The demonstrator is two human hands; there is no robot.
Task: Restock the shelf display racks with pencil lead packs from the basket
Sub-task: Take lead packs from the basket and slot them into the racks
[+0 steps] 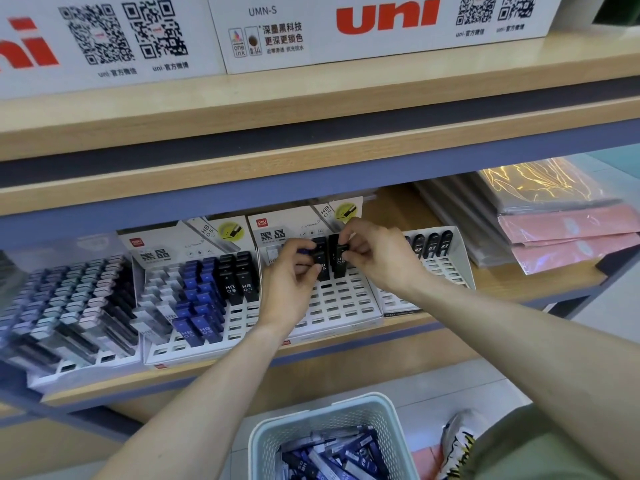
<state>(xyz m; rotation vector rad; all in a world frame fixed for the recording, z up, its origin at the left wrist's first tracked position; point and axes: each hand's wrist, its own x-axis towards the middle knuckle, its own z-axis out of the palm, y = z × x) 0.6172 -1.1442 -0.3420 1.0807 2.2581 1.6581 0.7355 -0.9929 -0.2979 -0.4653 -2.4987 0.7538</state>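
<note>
Both my hands reach into the middle white display rack (343,306) on the lower shelf. My left hand (289,271) pinches a black lead pack (320,258) near the rack's back rows, with a bit of blue showing by its fingers. My right hand (377,252) pinches another black HB 0.5 pack (341,259) standing upright in a slot. Most slots in front of them are bare. The pale blue basket (391,420) sits on the floor below, holding several blue and grey lead packs (332,455).
A rack (194,299) to the left holds white, blue and black packs. A fuller rack (65,306) stands at the far left. A right-hand rack (446,268) has a few black packs at its back. Wrapped pink and yellow sheets (561,233) lie at the right. Uni boxes (381,26) sit above.
</note>
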